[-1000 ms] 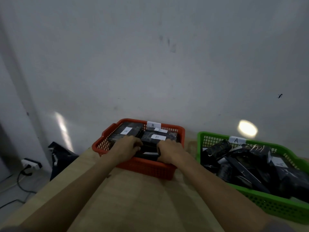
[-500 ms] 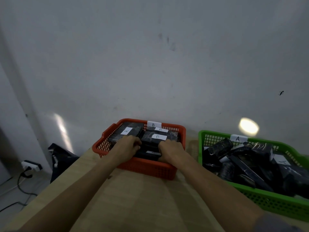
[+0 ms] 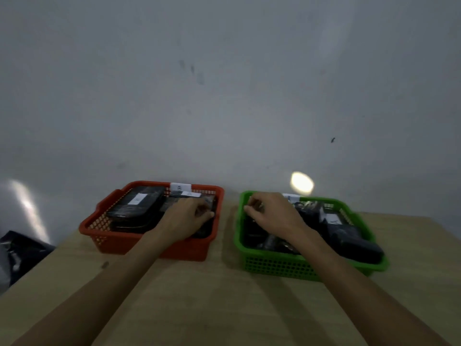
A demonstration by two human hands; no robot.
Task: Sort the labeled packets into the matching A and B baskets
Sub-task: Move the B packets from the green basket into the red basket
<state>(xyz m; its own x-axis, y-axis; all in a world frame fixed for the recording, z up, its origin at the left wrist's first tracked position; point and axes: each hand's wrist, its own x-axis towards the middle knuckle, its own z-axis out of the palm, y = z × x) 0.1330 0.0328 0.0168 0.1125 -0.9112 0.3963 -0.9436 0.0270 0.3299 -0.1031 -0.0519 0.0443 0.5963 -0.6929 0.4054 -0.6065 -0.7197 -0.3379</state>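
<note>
Nearest the wrists: bare wooden table (image 3: 224, 303) runs between both forearms; its right edge lies well beyond the right arm, its left edge slants past the left arm.
Hands: two. Left hand (image 3: 185, 217) reaches into the red basket, fingers curled down onto a black packet (image 3: 203, 229); whether it grips or only presses, I cannot tell. Right hand (image 3: 270, 212) hangs over the green basket's left rear, fingers loosely curled; whether it holds anything is unclear.
Baskets: two, side by side, a narrow strip of table between them.
Red basket (image 3: 154, 245): under the left hand; neatly stacked black packets, one with a white label (image 3: 137, 198) left of that hand.
Green basket (image 3: 294, 265): under the right hand; jumbled black packets (image 3: 349, 238), count unclear.
Beyond the fingertips: grey wall (image 3: 224, 96) close behind both baskets.
</note>
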